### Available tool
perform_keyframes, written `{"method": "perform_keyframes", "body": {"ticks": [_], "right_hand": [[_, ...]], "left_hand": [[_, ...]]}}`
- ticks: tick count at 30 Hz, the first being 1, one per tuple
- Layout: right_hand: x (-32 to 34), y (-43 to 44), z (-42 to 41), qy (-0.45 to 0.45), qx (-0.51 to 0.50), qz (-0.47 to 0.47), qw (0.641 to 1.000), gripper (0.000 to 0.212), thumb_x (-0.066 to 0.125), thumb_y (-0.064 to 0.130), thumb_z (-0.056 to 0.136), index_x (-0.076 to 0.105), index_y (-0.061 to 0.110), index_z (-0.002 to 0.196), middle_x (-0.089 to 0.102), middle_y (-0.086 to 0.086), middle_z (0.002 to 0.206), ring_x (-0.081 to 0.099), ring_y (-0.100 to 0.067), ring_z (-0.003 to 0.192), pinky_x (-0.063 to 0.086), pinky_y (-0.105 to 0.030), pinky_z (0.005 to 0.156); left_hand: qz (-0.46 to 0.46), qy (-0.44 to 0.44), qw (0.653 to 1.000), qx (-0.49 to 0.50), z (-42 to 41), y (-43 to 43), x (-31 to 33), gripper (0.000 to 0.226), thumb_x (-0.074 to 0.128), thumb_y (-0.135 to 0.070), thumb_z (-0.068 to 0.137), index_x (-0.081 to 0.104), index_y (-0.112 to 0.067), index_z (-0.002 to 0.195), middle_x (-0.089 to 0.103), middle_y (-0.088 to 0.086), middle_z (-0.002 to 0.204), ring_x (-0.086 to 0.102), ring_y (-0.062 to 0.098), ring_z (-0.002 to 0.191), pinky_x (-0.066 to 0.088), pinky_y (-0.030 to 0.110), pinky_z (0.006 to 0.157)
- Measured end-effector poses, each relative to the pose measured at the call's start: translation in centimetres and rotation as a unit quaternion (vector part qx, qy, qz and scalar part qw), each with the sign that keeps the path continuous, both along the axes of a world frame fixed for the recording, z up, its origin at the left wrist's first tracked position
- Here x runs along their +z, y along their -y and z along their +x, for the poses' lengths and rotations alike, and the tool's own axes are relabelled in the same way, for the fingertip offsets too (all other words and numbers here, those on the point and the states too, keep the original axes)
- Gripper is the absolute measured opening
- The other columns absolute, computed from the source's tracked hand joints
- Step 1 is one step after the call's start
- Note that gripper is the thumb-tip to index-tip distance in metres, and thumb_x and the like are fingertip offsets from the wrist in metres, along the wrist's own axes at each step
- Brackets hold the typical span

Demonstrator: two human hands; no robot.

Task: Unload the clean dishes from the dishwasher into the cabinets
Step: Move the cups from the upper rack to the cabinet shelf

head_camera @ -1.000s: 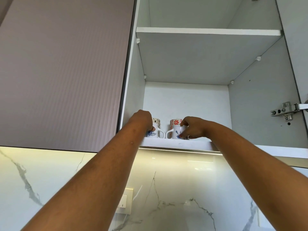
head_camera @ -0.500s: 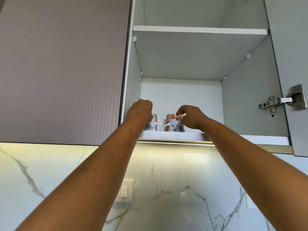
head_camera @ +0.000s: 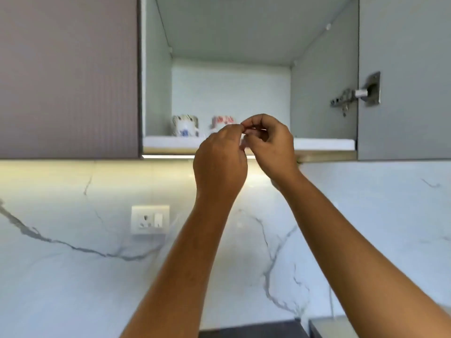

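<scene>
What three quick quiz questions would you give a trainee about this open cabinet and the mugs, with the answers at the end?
1. True or false: neither the left hand nor the right hand grips a mug.
2. How many mugs stand on the bottom shelf of the open cabinet? A) one B) two C) four
3. Fill in: the red-patterned mug stands to the ___ of the blue-patterned mug.

Key: 1 true; 2 B; 3 right.
</scene>
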State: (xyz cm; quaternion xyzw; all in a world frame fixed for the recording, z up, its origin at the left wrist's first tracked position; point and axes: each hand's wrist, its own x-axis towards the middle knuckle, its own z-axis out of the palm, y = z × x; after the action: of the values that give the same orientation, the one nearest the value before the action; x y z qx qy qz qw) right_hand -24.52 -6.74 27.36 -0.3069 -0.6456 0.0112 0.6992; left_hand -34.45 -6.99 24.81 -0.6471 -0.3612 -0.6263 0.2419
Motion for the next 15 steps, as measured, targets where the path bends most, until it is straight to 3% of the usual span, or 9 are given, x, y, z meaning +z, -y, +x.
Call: {"method": "perform_keyframes", "body": {"ticks": [3, 5, 9, 15], "right_hand": [[-5.8, 1.5, 2.5, -0.071, -0.01, -0.035, 0.997, 0.027, 0.054, -0.007, 0.079, 0.065, 0.016, 0.088, 0.067, 0.01, 0.084, 0.066, -0.006, 0.081, 0.053, -0.026, 0.084], [-9.7, 3.1, 4.5, -0.077, -0.021, -0.077, 0.994, 0.026, 0.056, -0.007, 0.079, 0.065, 0.015, 0.089, 0.067, 0.007, 0.086, 0.067, -0.008, 0.083, 0.053, -0.026, 0.084], [-16.9, 7.2, 9.4, -0.089, -0.078, -0.19, 0.975, 0.02, 0.059, -0.004, 0.08, 0.067, 0.013, 0.086, 0.067, 0.01, 0.082, 0.064, -0.002, 0.077, 0.052, -0.018, 0.076], [-27.7, 17.2, 18.2, -0.141, -0.157, -0.345, 0.915, 0.016, 0.06, -0.003, 0.081, 0.067, 0.008, 0.09, 0.066, 0.0, 0.087, 0.066, -0.016, 0.082, 0.055, -0.032, 0.084]], "left_hand": [[-0.056, -0.008, 0.998, -0.033, 2.9, 0.4, -6.4, 0.037, 0.056, -0.013, 0.087, 0.057, -0.018, 0.124, 0.061, -0.002, 0.127, 0.055, 0.019, 0.119, 0.036, 0.037, 0.103], [-0.119, -0.019, 0.991, -0.061, 4.8, 1.2, -10.9, 0.037, 0.054, -0.016, 0.09, 0.055, -0.018, 0.127, 0.058, -0.002, 0.131, 0.051, 0.017, 0.124, 0.029, 0.039, 0.111], [-0.223, -0.065, 0.964, -0.133, 8.9, 4.2, -18.8, 0.036, 0.055, -0.018, 0.09, 0.057, -0.015, 0.126, 0.059, 0.001, 0.129, 0.055, 0.022, 0.119, 0.039, 0.039, 0.104], [-0.334, -0.118, 0.904, -0.24, 17.0, 13.6, -28.8, 0.037, 0.061, -0.012, 0.084, 0.058, -0.015, 0.121, 0.062, 0.001, 0.123, 0.056, 0.024, 0.114, 0.042, 0.042, 0.099]]}}
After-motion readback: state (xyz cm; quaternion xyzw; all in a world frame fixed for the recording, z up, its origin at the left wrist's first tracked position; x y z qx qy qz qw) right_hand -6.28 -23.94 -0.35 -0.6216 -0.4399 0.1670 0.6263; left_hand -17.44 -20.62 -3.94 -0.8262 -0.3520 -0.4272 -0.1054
